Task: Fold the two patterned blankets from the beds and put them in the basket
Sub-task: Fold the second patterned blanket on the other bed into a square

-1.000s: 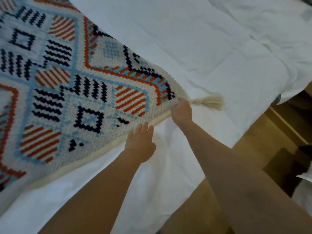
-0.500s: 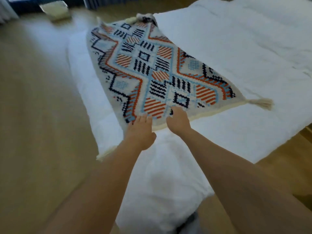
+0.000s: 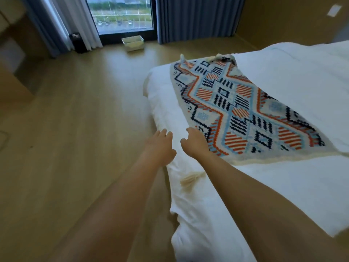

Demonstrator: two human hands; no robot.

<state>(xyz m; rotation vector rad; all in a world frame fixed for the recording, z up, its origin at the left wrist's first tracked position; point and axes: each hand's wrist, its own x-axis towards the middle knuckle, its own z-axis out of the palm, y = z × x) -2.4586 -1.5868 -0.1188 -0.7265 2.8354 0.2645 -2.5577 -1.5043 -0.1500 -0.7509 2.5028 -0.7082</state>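
The patterned blanket, knitted in orange, blue and navy on cream, lies as a long strip on the white bed. One cream tassel hangs at the bed's near edge, under my right forearm. My left hand hovers open over the bed's left edge, fingers spread, holding nothing. My right hand is beside the blanket's near left corner with its fingers loosely curled and nothing visibly in them. The white basket stands far off on the floor by the window. No second blanket is in view.
Wooden floor stretches from the bed's left side to the window with blue curtains. A small black bin stands left of the basket. Wooden furniture lines the left wall.
The view has swung up and left, showing the floor, window and basket. My hands slid left along the blanket's near edge, and my right hand has come off it.
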